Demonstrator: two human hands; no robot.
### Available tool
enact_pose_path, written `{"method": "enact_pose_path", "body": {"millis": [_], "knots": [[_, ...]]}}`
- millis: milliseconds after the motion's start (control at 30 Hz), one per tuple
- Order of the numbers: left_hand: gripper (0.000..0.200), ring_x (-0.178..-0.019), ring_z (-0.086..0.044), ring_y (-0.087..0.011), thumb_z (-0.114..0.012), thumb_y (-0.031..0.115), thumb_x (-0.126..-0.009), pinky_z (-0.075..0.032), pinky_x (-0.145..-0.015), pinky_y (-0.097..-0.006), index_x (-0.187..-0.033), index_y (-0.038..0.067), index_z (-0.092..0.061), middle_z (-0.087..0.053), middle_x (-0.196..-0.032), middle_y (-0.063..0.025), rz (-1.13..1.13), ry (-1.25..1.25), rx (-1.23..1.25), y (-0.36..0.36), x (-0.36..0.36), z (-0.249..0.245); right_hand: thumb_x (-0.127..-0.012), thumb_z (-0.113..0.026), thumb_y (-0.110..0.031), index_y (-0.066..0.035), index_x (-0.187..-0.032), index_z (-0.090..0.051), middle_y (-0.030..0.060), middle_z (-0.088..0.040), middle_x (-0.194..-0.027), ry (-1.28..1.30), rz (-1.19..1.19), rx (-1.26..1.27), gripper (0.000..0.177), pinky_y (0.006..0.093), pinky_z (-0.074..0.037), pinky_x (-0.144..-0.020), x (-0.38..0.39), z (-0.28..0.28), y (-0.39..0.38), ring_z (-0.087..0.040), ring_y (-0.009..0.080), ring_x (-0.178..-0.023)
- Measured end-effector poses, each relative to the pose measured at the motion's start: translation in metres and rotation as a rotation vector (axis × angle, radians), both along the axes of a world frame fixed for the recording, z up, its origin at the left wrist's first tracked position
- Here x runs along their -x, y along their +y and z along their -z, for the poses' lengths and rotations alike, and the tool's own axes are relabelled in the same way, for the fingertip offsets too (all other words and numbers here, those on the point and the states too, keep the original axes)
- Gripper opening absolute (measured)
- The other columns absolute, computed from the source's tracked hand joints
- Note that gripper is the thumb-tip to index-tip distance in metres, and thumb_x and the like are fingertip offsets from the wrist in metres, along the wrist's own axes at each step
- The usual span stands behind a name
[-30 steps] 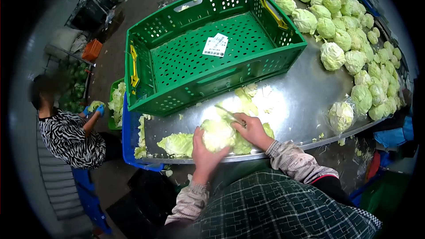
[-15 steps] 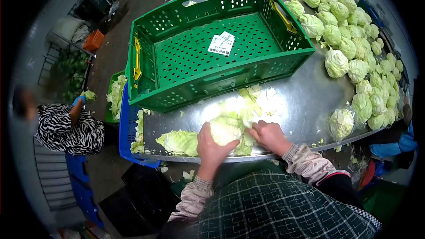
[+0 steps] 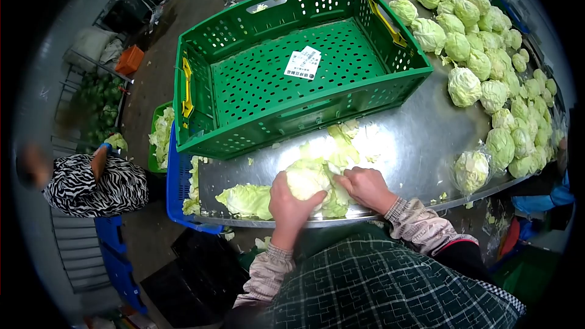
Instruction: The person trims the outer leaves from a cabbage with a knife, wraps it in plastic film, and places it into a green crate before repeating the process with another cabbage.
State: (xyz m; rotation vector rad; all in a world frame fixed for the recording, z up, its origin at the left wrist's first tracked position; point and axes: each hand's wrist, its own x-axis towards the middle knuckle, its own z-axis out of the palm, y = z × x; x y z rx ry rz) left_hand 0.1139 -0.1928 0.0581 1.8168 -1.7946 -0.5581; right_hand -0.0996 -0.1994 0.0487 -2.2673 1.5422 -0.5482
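Near the front edge of the metal table, my left hand is wrapped round the left side of a pale green cabbage, its thumb across the near side. My right hand is closed at the cabbage's right side, fingers curled on a cabbage leaf that hangs partly loose; the fingertips are partly hidden. Beyond the cabbage lie torn leaves. To the left of my left hand, a large loose leaf rests on the metal.
A green crate holding paper labels stands behind my hands. Many cabbages are heaped at right, with a bagged cabbage nearer. A blue basket with leaves adjoins the left edge. Another person works at far left.
My hands stay on the cabbage, the right one shifting slightly as it works at the leaf. The view tilts a little. At far left, the other person's gloved hand has moved lower.
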Motion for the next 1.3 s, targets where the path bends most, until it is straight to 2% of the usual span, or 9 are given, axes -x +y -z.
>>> {"method": "enact_pose_path", "body": {"millis": [133, 333, 433, 567, 733, 833, 1000, 1233, 1300], "knots": [[0.097, -0.105, -0.056, -0.0366, -0.087, 0.044, -0.053, -0.048, -0.088, -0.0427, -0.126, -0.004, -0.045, -0.056, -0.116, -0.0215, 0.015, -0.021, 0.028, 0.01, 0.008, -0.007, -0.091, -0.055, -0.028, -0.013, -0.098, -0.067, 0.0115, -0.059, -0.064, 0.165, 0.072, -0.032, 0.021, 0.0418, -0.048, -0.049, 0.025, -0.001, -0.026, -0.061, 0.0297, -0.057], [0.099, -0.108, -0.054, -0.0378, -0.087, 0.042, -0.053, -0.047, -0.09, -0.043, -0.129, -0.004, -0.042, -0.053, -0.12, -0.0226, 0.093, -0.064, 0.063, 0.009, 0.003, -0.002, -0.082, -0.068, -0.041, -0.005, -0.097, -0.069, 0.0153, -0.065, -0.085, -0.148, 0.024, 0.02, 0.038, 0.0398, -0.052, -0.058, -0.027, -0.018, -0.026, -0.065, 0.0334, -0.065], [0.1, -0.11, -0.053, -0.0382, -0.087, 0.041, -0.053, -0.046, -0.092, -0.0434, -0.13, -0.003, -0.041, -0.052, -0.122, -0.0229, 0.107, -0.065, 0.086, 0.014, 0.002, -0.003, -0.088, -0.06, -0.028, -0.008, -0.095, -0.07, 0.0178, -0.064, -0.09, -0.26, 0.098, 0.018, 0.023, 0.0419, -0.053, -0.068, -0.011, 0.006, -0.071, -0.064, 0.0357, -0.074], [0.101, -0.114, -0.051, -0.0383, -0.087, 0.039, -0.053, -0.045, -0.095, -0.0432, -0.132, -0.003, -0.041, -0.05, -0.125, -0.0231, 0.11, -0.032, 0.07, 0.016, -0.002, -0.002, -0.076, -0.07, -0.051, -0.006, -0.122, -0.061, 0.022, -0.062, -0.106, -0.102, -0.1, -0.205, 0.065, 0.0409, -0.053, -0.076, -0.026, -0.02, -0.047, -0.064, 0.0345, -0.09], [0.099, -0.12, -0.049, -0.0367, -0.088, 0.037, -0.051, -0.043, -0.099, -0.0424, -0.131, -0.001, -0.044, -0.048, -0.131, -0.0229, 0.249, 0.039, 0.074, 0.012, -0.024, 0.0, -0.08, -0.069, -0.037, -0.001, -0.095, -0.071, 0.0157, -0.066, -0.068, -0.532, 0.089, -0.399, 0.039, 0.0378, -0.053, -0.062, -0.028, 0.008, -0.072, -0.066, 0.0258, -0.061], [0.095, -0.118, -0.052, -0.0355, -0.089, 0.036, -0.051, -0.045, -0.098, -0.0417, -0.128, 0.0, -0.048, -0.05, -0.13, -0.0227, 0.367, -0.012, 0.063, 0.009, -0.049, -0.011, -0.082, -0.068, -0.034, 0.002, -0.104, -0.067, 0.0166, -0.068, -0.075, -0.575, 0.061, -0.454, 0.042, 0.0355, -0.052, -0.063, -0.029, 0.011, -0.057, -0.066, 0.024, -0.064], [0.089, -0.103, -0.061, -0.0342, -0.087, 0.044, -0.056, -0.05, -0.086, -0.0419, -0.124, 0.0, -0.051, -0.06, -0.113, -0.0205, 0.031, -0.121, -0.156, 0.012, -0.032, -0.032, -0.081, -0.073, -0.025, 0.005, -0.101, -0.064, 0.0106, -0.068, -0.087, -0.663, 0.238, -0.499, 0.037, 0.0308, -0.05, -0.075, -0.044, 0.0, -0.045, -0.061, 0.0157, -0.081], [0.075, -0.103, -0.059, -0.0317, -0.088, 0.029, -0.057, -0.049, -0.088, -0.0395, -0.119, 0.004, -0.055, -0.061, -0.114, -0.0138, 0.17, -0.018, 0.13, 0.003, -0.043, -0.002, -0.063, -0.078, -0.055, 0.001, -0.12, -0.059, 0.0257, -0.064, -0.102, -0.43, -0.061, -0.219, 0.082, 0.0423, -0.051, -0.081, -0.062, 0.004, -0.055, -0.065, 0.0363, -0.09], [0.073, -0.105, -0.057, -0.0311, -0.088, 0.023, -0.055, -0.048, -0.09, -0.0388, -0.118, 0.006, -0.056, -0.06, -0.115, -0.013, 0.212, -0.01, 0.15, 0.002, -0.045, -0.002, -0.068, -0.078, -0.046, -0.001, -0.109, -0.066, 0.0236, -0.066, -0.099, -0.431, -0.072, -0.299, 0.063, 0.0406, -0.051, -0.08, -0.07, 0.01, -0.046, -0.066, 0.034, -0.09]]}}
